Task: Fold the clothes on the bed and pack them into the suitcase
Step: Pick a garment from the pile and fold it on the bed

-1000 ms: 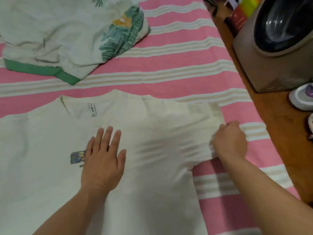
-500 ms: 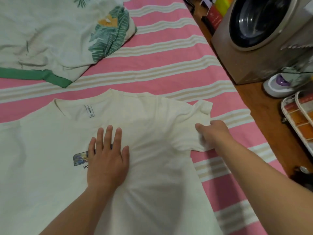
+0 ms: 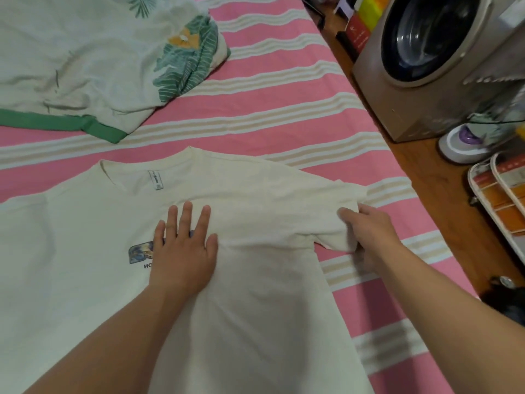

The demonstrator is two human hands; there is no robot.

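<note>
Shirt flat on bed.
My left hand presses it, fingers spread; my right hand pinches its sleeve.

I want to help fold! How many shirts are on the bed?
2. A cream T-shirt lies spread flat under both hands, near the viewer. A leaf-print shirt with green trim sits crumpled at the far left. More may lie outside the picture.

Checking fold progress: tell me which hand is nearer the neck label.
Left. The left hand lies flat on the cream T-shirt just below the neck label; the right hand grips the sleeve, far to the label's right.
</note>
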